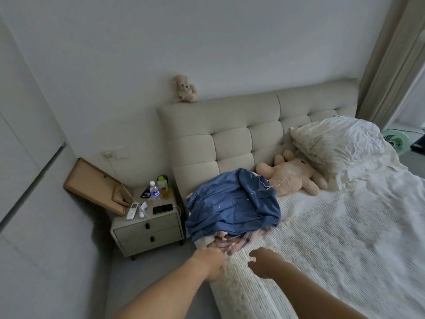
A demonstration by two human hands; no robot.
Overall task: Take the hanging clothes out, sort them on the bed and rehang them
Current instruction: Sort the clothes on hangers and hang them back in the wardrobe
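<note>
A blue denim shirt [232, 203] is lying on top of a pink plaid garment [232, 241] at the near left edge of the bed [345, 238], a white hanger [270, 181] protruding at its collar. The left hand [212, 263] is reaching toward the plaid hem, fingers apparently pinching it. The right hand [264, 263] is hovering over the bed, fingers loosely curled, holding nothing.
</note>
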